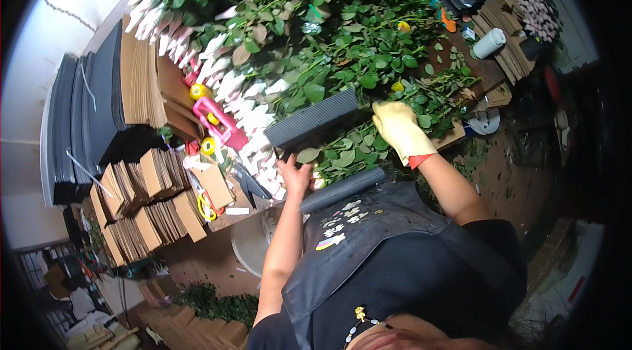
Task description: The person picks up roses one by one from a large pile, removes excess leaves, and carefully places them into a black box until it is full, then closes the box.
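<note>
My bare left hand (pixel 295 173) is at the left end of a leafy bunch of cut roses (pixel 348 150), among pale flower heads. Its fingers are partly hidden, so its grip is unclear. In a pale yellow rubber glove with a red cuff, my right hand (pixel 397 128) is curled near the stem end of the bunch. What lies under those fingers is hidden. One dark ribbed sheet (pixel 313 118) stands up along the far side of the bunch. A second dark ribbed piece (pixel 343 189) lies along its near side, against my apron (pixel 355 241).
Rose stems (pixel 316 44) cover the table's far part, heads wrapped in white to the left. Left are a pink tape dispenser (pixel 219 123), yellow-handled scissors (pixel 205 204), cardboard pieces (pixel 163 177) and stacked dark sheets (pixel 94 118). A white roll (pixel 490 43) lies far right.
</note>
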